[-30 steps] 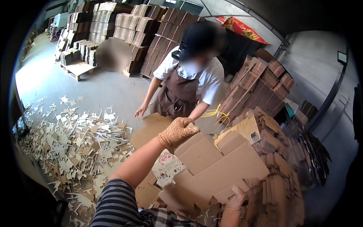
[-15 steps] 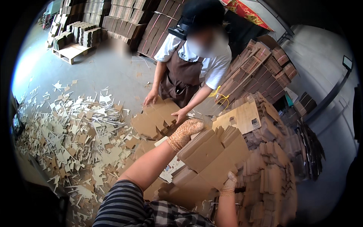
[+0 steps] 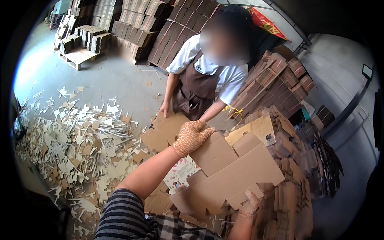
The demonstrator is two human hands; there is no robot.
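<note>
A stack of flat die-cut cardboard box blanks (image 3: 236,172), brown side up, lies tilted in front of me. My left hand (image 3: 192,138), in an orange-and-white patterned glove, is closed over its far left edge. At the near right edge my right hand (image 3: 249,205), gloved alike, grips a flap, its thumb on top and its other fingers hidden beneath. Partly under the blanks shows a white printed sheet (image 3: 181,173) with coloured shapes. Across from me, a person in a brown apron (image 3: 196,86) holds another brown cardboard blank (image 3: 162,134) with both hands.
Cardboard offcuts (image 3: 80,156) are heaped on the floor at left. Stacked blanks (image 3: 290,188) stand close on my right, with a wooden board (image 3: 256,130) on them. Tall bundled cardboard stacks (image 3: 134,28) and a pallet (image 3: 80,58) stand at the back.
The blanks in my hands have swung flatter and to the right, their edges now more even. My left hand has shifted slightly left, my right slightly right and down. The other person's head has lowered.
</note>
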